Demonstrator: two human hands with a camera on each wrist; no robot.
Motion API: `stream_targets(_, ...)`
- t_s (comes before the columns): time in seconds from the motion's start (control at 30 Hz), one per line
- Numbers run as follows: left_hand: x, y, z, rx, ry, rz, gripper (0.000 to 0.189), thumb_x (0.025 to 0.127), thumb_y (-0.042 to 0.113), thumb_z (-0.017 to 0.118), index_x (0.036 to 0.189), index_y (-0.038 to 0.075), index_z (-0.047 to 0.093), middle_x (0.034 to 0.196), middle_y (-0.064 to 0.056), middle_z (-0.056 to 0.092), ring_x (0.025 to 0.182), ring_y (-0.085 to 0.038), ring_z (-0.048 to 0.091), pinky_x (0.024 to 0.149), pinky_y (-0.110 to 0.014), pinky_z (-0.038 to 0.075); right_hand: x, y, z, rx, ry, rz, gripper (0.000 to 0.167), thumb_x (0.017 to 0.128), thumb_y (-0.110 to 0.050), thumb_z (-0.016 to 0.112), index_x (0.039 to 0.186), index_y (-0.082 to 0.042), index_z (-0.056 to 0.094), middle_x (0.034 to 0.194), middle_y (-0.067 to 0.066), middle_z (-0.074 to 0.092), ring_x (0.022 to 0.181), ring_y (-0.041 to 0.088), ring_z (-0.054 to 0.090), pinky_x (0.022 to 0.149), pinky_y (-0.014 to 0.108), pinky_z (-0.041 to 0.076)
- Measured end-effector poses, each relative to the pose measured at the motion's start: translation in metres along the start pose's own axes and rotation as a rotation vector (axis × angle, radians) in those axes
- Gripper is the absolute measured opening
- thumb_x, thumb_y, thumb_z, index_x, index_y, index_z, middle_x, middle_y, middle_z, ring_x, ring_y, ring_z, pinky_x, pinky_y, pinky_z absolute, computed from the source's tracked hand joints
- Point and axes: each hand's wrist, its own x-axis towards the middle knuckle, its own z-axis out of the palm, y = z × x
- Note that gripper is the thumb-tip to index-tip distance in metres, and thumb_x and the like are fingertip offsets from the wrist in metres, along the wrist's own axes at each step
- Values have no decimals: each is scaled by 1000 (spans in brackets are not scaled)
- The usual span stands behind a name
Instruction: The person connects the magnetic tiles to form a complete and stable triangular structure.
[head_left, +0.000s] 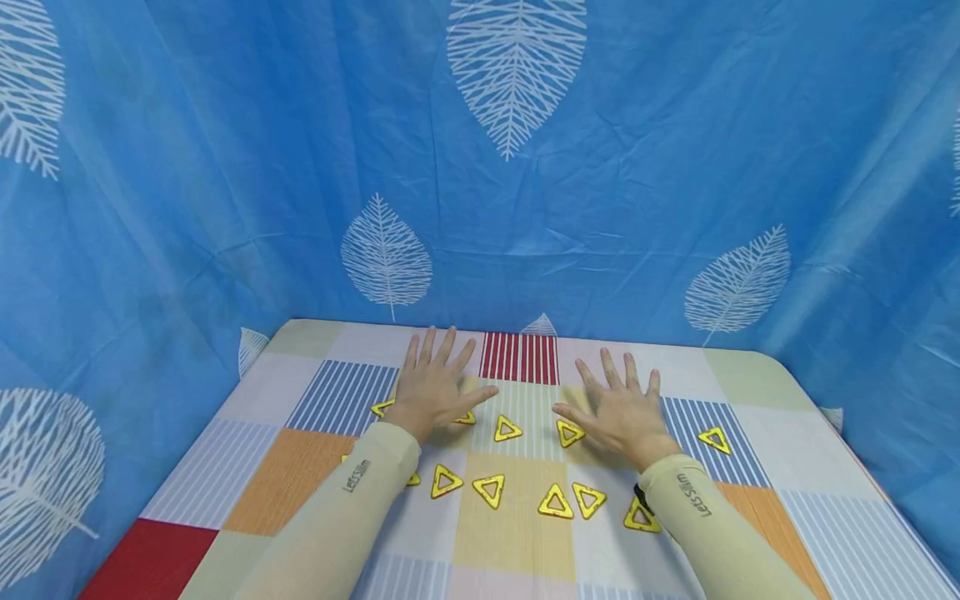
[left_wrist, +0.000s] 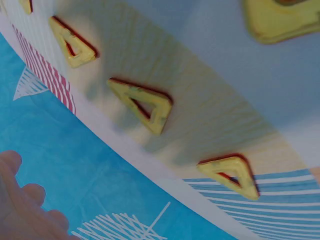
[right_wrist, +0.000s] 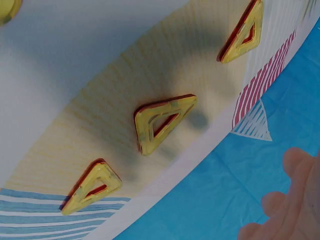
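Observation:
My left hand (head_left: 429, 393) is held palm down over the far left of the table, fingers straight and spread, partly covering some yellow hollow triangle tiles. Opposite it, my right hand (head_left: 628, 414) is likewise spread, its thumb near a yellow triangle tile (head_left: 562, 432). Neither hand holds anything. Another triangle tile (head_left: 498, 432) lies between the hands. In the left wrist view, fingertips (left_wrist: 35, 195) appear above the cloth beyond a triangle tile (left_wrist: 162, 112). Fingertips (right_wrist: 275, 204) also show in the right wrist view, apart from a triangle tile (right_wrist: 145, 127).
Several more triangle tiles, among them one triangle tile (head_left: 488, 480), form a nearer row between the forearms. One triangle tile (head_left: 709, 432) lies right of the right hand. A patchwork-patterned table (head_left: 517, 575) meets a blue leaf-print curtain (head_left: 600, 208) behind and on both sides.

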Motion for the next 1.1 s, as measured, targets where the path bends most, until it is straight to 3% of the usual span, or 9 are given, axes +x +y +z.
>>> stream_targets(0.23,4,3,-2,7,-12,31,94,88,86,26,162,29,16,168,-7,3,152,-33,-4,117,-53,-7,1,0,-1,7,2,-11,95,90,-81,37,160,-17,29,164,23,10,147,52,3,109,71,-3)
stream_targets(0.43,1,8,-8,-142,-13,112,91,89,82,37,162,30,20,167,-6,12,152,-30,9,120,-48,5,0,-6,-8,74,-7,-49,94,91,-80,37,161,-18,25,165,21,12,149,46,9,114,64,4)
stream_targets(0.53,-7,11,-10,-242,7,124,89,88,80,44,160,31,27,164,-6,25,148,-31,26,117,-50,22,-4,-13,-14,168,-1,-69,92,92,-79,39,161,-20,26,165,17,16,148,45,18,113,64,15)
stream_targets(0.67,-21,13,-7,-373,27,124,84,88,76,54,156,30,38,158,-5,39,141,-29,40,109,-53,36,-14,-19,-18,321,10,-82,86,93,-74,46,159,-22,31,163,13,25,144,43,30,107,66,28)
stream_targets(0.87,-37,21,1,-535,14,164,77,88,66,65,153,29,44,152,-4,47,138,-28,43,106,-55,38,-29,-20,-10,525,-16,-101,78,95,-66,53,155,-19,41,154,12,43,139,38,41,107,61,34)
stream_targets(1.1,-52,26,9,-697,-48,211,76,88,65,66,153,33,43,151,-3,46,139,-28,41,106,-56,38,-42,-25,4,728,-121,-140,58,101,-43,60,148,-11,51,147,11,51,130,37,50,101,55,43)
